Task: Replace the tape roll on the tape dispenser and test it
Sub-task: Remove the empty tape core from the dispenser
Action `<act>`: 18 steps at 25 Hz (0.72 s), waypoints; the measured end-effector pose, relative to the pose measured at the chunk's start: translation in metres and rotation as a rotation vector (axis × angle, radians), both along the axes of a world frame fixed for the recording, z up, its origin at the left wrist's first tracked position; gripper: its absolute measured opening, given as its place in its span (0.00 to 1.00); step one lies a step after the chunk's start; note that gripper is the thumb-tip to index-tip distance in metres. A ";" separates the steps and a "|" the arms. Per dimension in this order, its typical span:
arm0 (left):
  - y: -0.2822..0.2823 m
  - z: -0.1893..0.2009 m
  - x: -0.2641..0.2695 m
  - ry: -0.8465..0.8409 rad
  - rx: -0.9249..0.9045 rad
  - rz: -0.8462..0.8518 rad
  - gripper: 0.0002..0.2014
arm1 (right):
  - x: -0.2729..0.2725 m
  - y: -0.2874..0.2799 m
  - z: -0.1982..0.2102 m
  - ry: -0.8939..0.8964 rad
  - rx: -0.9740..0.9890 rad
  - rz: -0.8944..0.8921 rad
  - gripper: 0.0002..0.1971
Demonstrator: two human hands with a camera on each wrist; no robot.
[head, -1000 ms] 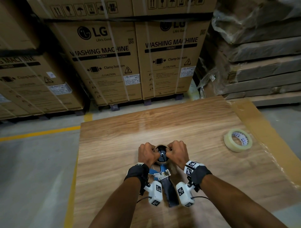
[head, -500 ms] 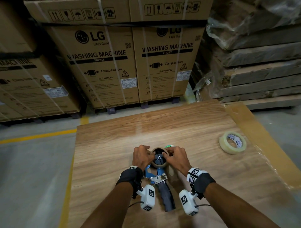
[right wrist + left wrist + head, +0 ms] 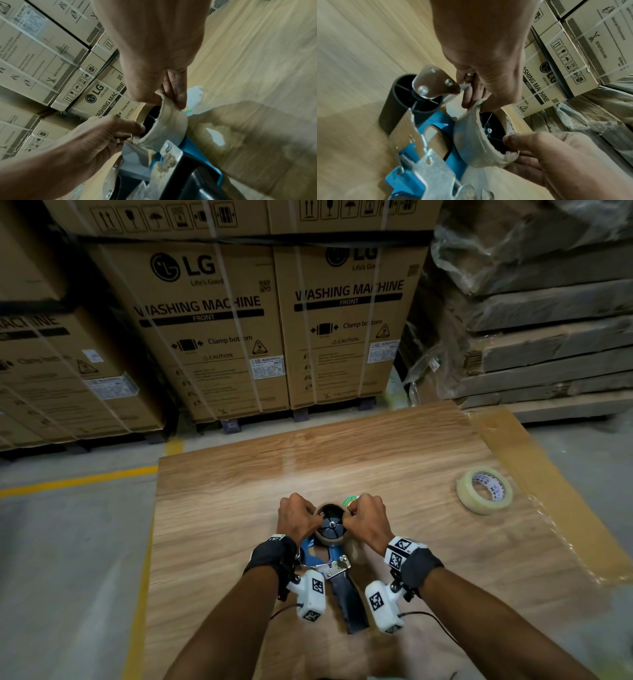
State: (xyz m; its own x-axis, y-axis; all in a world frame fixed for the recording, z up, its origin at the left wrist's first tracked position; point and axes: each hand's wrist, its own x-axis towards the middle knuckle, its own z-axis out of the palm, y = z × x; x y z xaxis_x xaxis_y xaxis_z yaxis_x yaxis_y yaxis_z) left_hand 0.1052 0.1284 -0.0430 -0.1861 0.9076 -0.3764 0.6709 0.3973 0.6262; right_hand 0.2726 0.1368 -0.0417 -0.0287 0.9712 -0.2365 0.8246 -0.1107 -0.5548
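Observation:
A blue tape dispenser (image 3: 310, 547) with a black handle lies on the wooden tabletop (image 3: 394, 460), handle toward me. On its black hub sits a worn, nearly empty cardboard tape core (image 3: 330, 539). My left hand (image 3: 301, 517) pinches the core's left rim and my right hand (image 3: 359, 517) pinches its right rim. In the left wrist view the left hand's fingers (image 3: 469, 93) curl over the frayed core (image 3: 471, 142), and the right thumb presses inside it. The right wrist view shows the same core (image 3: 171, 124) and both grips. A fresh clear tape roll (image 3: 484, 490) lies flat at the right.
Strapped washing machine cartons (image 3: 212, 330) stand behind the table. Wrapped flat packs (image 3: 548, 337) are stacked at the right. A small green and white label (image 3: 350, 500) shows behind my right hand. Plastic film (image 3: 548, 508) covers the table's right edge.
Both hands stay on the core and have spread slightly apart, so more of its rim and the hub shows. The green and white label has come into view behind my right hand.

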 end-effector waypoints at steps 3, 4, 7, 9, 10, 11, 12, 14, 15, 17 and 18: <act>-0.003 -0.007 0.000 0.003 0.035 0.012 0.10 | -0.003 -0.002 0.000 -0.017 0.034 0.000 0.13; -0.003 -0.011 0.000 0.005 0.050 0.022 0.12 | -0.003 -0.003 0.000 -0.010 0.045 0.000 0.13; -0.004 -0.012 -0.002 -0.015 0.039 0.021 0.13 | -0.001 -0.008 -0.004 0.008 0.029 -0.027 0.13; -0.005 -0.004 -0.003 -0.022 0.000 -0.019 0.09 | 0.003 -0.009 -0.006 0.074 -0.014 -0.058 0.14; -0.006 -0.002 -0.005 -0.034 0.015 -0.030 0.11 | 0.007 -0.010 -0.008 0.115 -0.041 -0.070 0.15; -0.008 -0.001 -0.007 -0.041 0.023 -0.025 0.18 | 0.009 -0.010 -0.007 0.150 -0.072 -0.090 0.18; -0.011 -0.001 -0.007 -0.042 0.023 -0.004 0.28 | 0.010 -0.012 -0.004 0.169 -0.099 -0.108 0.21; -0.016 -0.004 -0.005 -0.001 0.000 0.033 0.35 | 0.012 -0.015 -0.001 0.179 -0.134 -0.129 0.24; -0.016 -0.005 -0.004 0.033 -0.008 0.024 0.30 | 0.012 -0.016 0.002 0.181 -0.143 -0.133 0.21; -0.015 -0.003 -0.002 0.071 -0.014 -0.018 0.21 | 0.008 -0.017 0.005 0.161 -0.151 -0.133 0.17; -0.012 -0.002 -0.001 0.073 -0.016 -0.028 0.20 | 0.005 -0.015 0.007 0.148 -0.161 -0.142 0.19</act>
State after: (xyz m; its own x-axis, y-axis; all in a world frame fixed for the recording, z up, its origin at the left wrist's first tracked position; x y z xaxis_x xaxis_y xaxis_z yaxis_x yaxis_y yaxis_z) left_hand 0.1038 0.1161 -0.0446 -0.1886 0.9069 -0.3768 0.7253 0.3873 0.5691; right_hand 0.2781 0.1216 -0.0350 0.0594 0.9181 -0.3919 0.7054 -0.3164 -0.6342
